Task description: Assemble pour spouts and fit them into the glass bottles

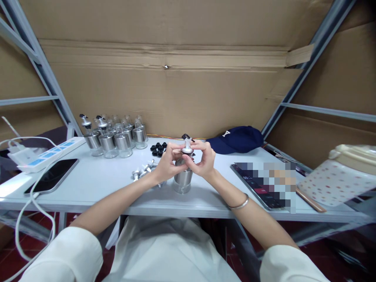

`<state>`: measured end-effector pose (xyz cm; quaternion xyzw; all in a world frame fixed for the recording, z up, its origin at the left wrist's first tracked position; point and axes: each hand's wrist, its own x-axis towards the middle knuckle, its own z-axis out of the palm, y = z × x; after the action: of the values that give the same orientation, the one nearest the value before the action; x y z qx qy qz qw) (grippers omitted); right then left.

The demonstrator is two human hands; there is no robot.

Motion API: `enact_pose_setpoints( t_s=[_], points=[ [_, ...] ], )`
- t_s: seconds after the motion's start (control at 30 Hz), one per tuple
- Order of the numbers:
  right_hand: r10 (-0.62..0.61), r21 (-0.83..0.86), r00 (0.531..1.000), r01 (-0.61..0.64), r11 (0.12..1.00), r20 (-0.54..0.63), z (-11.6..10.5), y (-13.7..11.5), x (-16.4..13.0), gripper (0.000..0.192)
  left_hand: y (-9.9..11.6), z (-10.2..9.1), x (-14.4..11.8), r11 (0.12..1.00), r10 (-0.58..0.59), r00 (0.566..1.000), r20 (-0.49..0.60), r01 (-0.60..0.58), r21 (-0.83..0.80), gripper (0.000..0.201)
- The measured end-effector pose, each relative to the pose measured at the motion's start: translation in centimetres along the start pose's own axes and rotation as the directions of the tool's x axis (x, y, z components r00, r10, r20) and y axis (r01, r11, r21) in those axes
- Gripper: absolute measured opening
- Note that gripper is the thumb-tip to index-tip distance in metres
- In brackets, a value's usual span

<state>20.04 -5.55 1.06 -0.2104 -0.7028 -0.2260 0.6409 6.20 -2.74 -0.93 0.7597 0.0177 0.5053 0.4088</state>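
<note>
One glass bottle (182,181) with a metal sleeve stands upright near the middle of the bench's front edge, one spout (187,146) with a dark tip above its neck. Both hands close narrowly around that spout, fingers and thumbs pinched at its base: the left hand (168,161) from the left, the right hand (205,157) from the right; whether it is fully seated cannot be told. The forearms reach in over the front edge and converge, elbows wide, one bangle (241,202) on the right arm. Beside the left hand lie several loose spouts (136,174), partly hidden, and behind them a cluster of black rings (158,149), too crowded to count. Toward the back left corner of the bench (96,176) stand more bottles (122,143), overlapping, two topped with spouts. One power strip (54,154) and one phone (54,176) lie along the left edge; one cap (239,140) at the back right, one second phone (254,188) and one dotted container (335,182) toward the right edge
</note>
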Motion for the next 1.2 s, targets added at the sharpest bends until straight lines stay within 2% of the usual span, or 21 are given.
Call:
enact_pose_setpoints(
  t_s=[0.17,0.3,0.63,0.8,1.03,1.1,1.2],
  points=[
    [-0.027,-0.009,1.000,0.027,1.000,-0.008,0.0,0.1,-0.1,0.018,-0.4,-0.1,-0.2,0.999,0.036,0.999,-0.033,-0.034,0.040,0.037],
    [-0.053,-0.041,0.999,0.053,0.998,0.014,0.0,0.3,-0.1,0.011,-0.5,-0.2,-0.3,0.999,0.011,0.998,-0.056,-0.008,0.046,0.034],
    [-0.070,-0.102,0.996,0.075,0.992,0.056,-0.3,0.4,0.2,0.011,-0.4,-0.2,-0.4,1.000,-0.005,1.000,-0.028,0.005,0.005,0.033],
    [-0.104,-0.064,0.994,0.106,0.992,0.038,-0.4,0.8,-0.2,0.012,-0.7,-0.1,-0.3,0.998,0.056,0.998,0.015,-0.056,0.025,0.036],
    [-0.019,0.024,0.999,0.018,1.000,0.036,-0.6,1.0,-0.5,0.018,-0.1,-0.1,-0.2,0.982,0.171,0.984,0.044,-0.174,0.072,0.036],
    [0.010,0.072,1.000,-0.012,0.997,0.030,-0.6,1.1,-0.4,0.017,0.6,-0.4,0.2,0.978,0.199,0.980,0.016,-0.199,0.067,0.035],
    [0.045,0.135,0.999,-0.046,0.990,0.015,-0.5,1.3,-0.4,0.016,2.2,-1.7,1.5,0.977,0.206,0.973,-0.108,-0.199,0.070,0.034]
  ],
)
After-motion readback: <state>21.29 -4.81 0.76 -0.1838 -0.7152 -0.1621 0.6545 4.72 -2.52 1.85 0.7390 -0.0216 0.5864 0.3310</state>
